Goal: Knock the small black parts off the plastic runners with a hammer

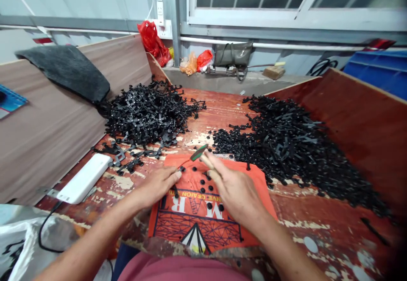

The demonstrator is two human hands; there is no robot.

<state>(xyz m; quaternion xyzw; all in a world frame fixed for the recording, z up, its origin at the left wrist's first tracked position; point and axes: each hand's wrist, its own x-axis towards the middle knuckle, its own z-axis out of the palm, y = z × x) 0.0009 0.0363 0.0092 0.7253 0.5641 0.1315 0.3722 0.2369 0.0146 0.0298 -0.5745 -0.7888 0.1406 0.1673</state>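
left hand (159,185) lies low over the left edge of an orange printed sheet (260,187), fingers bent and thumb near the index finger, with dark parts close by its tip; whether it grips one cannot be told. right hand (237,189) is closed around a slim green-and-dark tool (199,152), pinched between thumb and fingers, its green-edged part pointing up and away above the sheet's far side. a thin reddish line runs from the tool's lower end toward the left fingertips.

between the hands, small round black pieces (202,182) lie scattered on the sheet, some on its white and yellow lettering. the sheet rests on a worn red counter (219,102). beyond the left hand is a heap of black linked parts (143,113), with a few loose ones nearer; beyond the right hand a longer black heap (292,136) spreads along the right board (352,107).

at left, a white box (84,179) with a cable sits near the wooden side board (124,58), over which a dark cloth (70,68) drapes. along the back are a red plastic bag (152,41) and a dark pouch (233,54); a blue crate (378,71) stands far right.
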